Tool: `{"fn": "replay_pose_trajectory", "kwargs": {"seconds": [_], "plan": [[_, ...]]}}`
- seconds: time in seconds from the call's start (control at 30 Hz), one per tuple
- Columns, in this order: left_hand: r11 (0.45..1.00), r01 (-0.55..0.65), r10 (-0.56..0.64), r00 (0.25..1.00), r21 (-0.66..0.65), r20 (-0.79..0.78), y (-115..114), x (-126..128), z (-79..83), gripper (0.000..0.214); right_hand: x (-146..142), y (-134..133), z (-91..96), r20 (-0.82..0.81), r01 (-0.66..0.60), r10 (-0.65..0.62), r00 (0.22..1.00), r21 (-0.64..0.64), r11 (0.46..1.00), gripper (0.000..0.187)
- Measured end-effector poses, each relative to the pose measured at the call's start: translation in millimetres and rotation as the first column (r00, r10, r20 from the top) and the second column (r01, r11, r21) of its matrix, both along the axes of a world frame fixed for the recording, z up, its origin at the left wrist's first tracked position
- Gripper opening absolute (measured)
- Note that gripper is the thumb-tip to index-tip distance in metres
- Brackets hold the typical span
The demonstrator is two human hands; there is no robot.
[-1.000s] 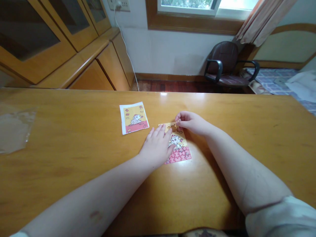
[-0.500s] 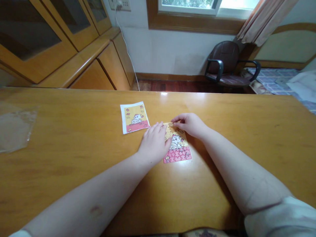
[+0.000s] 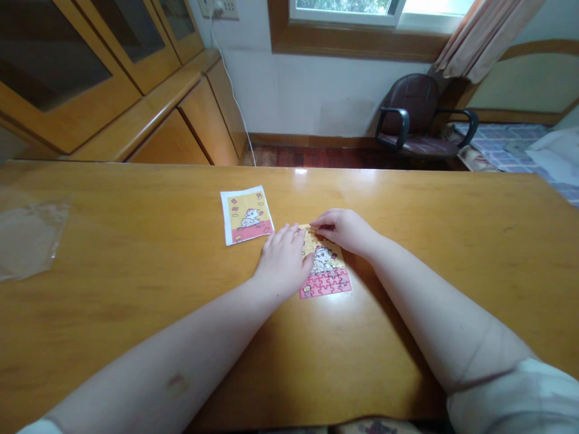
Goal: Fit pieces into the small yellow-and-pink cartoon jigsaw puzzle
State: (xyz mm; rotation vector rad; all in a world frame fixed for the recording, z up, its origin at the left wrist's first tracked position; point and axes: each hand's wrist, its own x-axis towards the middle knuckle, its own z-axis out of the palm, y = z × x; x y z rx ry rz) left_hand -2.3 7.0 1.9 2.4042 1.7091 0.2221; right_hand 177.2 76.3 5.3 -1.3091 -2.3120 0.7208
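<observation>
L hand (image 3: 283, 260) flat, covers jigsaw (image 3: 326, 268) left edge; R hand (image 3: 344, 230) fingertips hide top edge.

The left part of the jigsaw puzzle (image 3: 326, 271) is covered by the left hand (image 3: 281, 262), and its far edge is covered by the fingers of the right hand (image 3: 342, 229). Whether a single piece is pinched under those fingers cannot be told. The drawing on the picture card (image 3: 246, 214) is too small to be read in detail. The plastic sheet (image 3: 25, 238) is cut off by the left edge. The chair (image 3: 414, 117) is hidden in its lower part by the table (image 3: 136, 271). Both arms are cut off at the bottom edge.
</observation>
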Motion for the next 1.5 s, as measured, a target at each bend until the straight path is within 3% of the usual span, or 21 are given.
{"fn": "replay_pose_trajectory", "kwargs": {"seconds": [0.3, 0.43, 0.57, 0.7, 0.8, 1.1, 1.5], "plan": [[1.0, 0.01, -0.01, 1.0, -0.016, 0.004, 0.1, 0.2, -1.0, 0.053, 0.8, 0.2, 0.8, 0.1, -0.087, 0.081, 0.992, 0.059, 0.994, 0.028], [1.0, 0.007, -0.007, 1.0, -0.02, 0.0, -0.3, 0.4, -0.2, 0.053, 1.1, -0.4, 0.3, 0.133, -0.107, 0.096, 0.986, 0.078, 0.991, 0.023], [1.0, 0.01, -0.01, 1.0, -0.018, -0.006, -0.3, 0.2, 0.2, 0.053, 2.3, -0.9, 0.4, 0.079, -0.029, 0.024, 0.997, 0.064, 0.998, 0.018], [1.0, 0.01, -0.01, 1.0, -0.014, -0.011, -0.3, -0.2, -0.8, 0.054, 0.8, -2.8, 0.8, 0.006, 0.095, -0.095, 0.995, -0.039, 0.995, 0.016], [1.0, 0.007, -0.007, 1.0, -0.011, -0.01, -0.5, -0.2, -1.5, 0.054, -1.2, -3.7, -0.8, 0.016, 0.117, -0.117, 0.993, -0.057, 0.991, 0.012], [1.0, 0.006, -0.006, 1.0, 0.0, 0.006, -0.8, 0.1, -4.1, 0.053, -5.6, -4.6, -7.5, 0.068, 0.041, -0.046, 0.997, 0.081, 0.996, 0.012], [1.0, 0.024, -0.024, 1.0, 0.002, -0.011, -2.2, 0.8, 2.0, 0.048, 7.3, -0.9, 3.8, 0.123, 0.019, -0.033, 0.992, 0.11, 0.994, 0.014]]}}
